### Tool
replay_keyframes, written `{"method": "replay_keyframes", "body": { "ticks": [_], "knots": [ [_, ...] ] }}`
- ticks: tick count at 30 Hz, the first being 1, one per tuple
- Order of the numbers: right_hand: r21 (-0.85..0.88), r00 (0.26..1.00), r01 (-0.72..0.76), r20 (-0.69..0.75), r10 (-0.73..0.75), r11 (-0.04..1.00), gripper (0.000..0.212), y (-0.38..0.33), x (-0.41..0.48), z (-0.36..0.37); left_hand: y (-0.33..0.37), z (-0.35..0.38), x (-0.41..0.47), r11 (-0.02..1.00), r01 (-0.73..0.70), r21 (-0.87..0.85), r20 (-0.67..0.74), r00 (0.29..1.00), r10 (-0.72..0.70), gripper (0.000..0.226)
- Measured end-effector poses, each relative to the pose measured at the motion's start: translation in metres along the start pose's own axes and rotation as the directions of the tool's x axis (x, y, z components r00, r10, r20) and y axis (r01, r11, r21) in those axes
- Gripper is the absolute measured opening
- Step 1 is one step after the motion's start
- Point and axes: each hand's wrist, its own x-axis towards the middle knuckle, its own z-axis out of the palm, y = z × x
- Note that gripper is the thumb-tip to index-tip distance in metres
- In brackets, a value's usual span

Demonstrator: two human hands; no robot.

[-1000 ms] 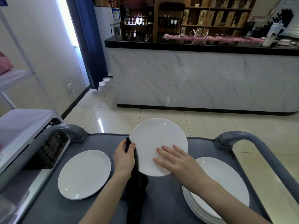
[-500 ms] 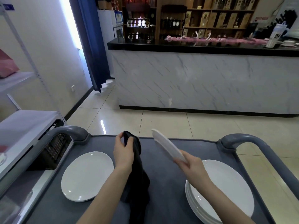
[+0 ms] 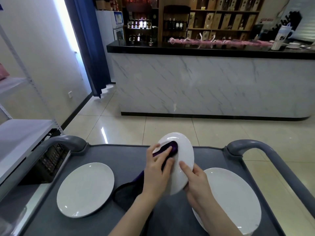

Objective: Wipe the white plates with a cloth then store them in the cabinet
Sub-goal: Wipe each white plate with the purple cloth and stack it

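Left grip (image 3: 157,169): cloth (image 3: 167,149) against unmarked plate (image 3: 183,165)

Held plate (image 3: 181,160): plain white, glossy, no pattern. Single plate (image 3: 85,189) at left: plain white. Stacked plates (image 3: 233,198) at right: plain white. Cloth (image 3: 167,149): very dark, near black, with a purple sheen where light catches it. Cart top (image 3: 119,155): flat slate grey; cart handles (image 3: 68,142): lighter grey. Floor tiles (image 3: 170,128): pale cream, shiny, thin darker joints. Counter front (image 3: 204,86): white marble effect with slanting grey veins; counter top (image 3: 187,48): black. Curtain (image 3: 92,48): deep blue. Back shelving (image 3: 221,19): brown wood. Strip of items (image 3: 218,42) along the counter: pink.
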Motion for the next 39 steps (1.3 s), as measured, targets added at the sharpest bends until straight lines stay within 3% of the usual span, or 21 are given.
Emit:
{"method": "replay_keyframes", "body": {
  "ticks": [6,9,12,15,18,24,29,33,39],
  "knots": [
    [0.096,0.999,-0.027,-0.022,0.03,0.995,0.027,-0.017,0.006,-0.011,0.004,-0.003,-0.029,0.999,-0.033,-0.026,0.258,0.965,0.039,0.044],
    [0.136,0.999,-0.032,0.019,0.03,0.99,0.037,-0.018,0.002,-0.013,0.006,-0.004,-0.024,0.986,-0.152,0.07,0.36,0.926,0.117,0.045],
    [0.116,0.996,-0.06,0.077,0.051,0.991,0.037,-0.013,-0.004,-0.012,0.0,-0.009,-0.001,0.971,-0.141,0.192,0.424,0.905,0.047,0.052],
    [0.126,0.996,-0.07,0.072,0.062,0.99,0.038,-0.015,-0.006,-0.013,-0.01,-0.016,0.012,0.954,-0.123,0.275,0.445,0.895,-0.013,0.061],
    [0.173,0.998,-0.057,0.035,0.051,0.983,0.041,-0.025,-0.003,-0.015,-0.021,-0.021,0.002,0.965,-0.086,0.248,0.428,0.903,-0.03,0.064],
    [0.235,0.997,-0.061,-0.024,0.068,0.97,0.036,-0.034,0.003,-0.021,-0.003,-0.005,-0.04,0.97,-0.172,0.174,0.39,0.916,0.092,0.061],
    [0.228,0.995,-0.094,0.059,0.082,0.969,0.044,-0.026,-0.007,-0.016,0.015,0.001,-0.027,0.951,-0.209,0.23,0.358,0.926,0.117,0.058],
    [0.167,0.992,-0.112,0.081,0.1,0.98,0.045,-0.016,-0.014,-0.013,0.013,-0.005,-0.004,0.96,-0.162,0.23,0.368,0.927,0.068,0.057],
    [0.161,0.995,-0.098,0.039,0.093,0.982,0.044,-0.02,-0.013,-0.017,-0.006,-0.011,0.0,0.914,-0.145,0.379,0.426,0.904,-0.033,0.067]
  ]
}}
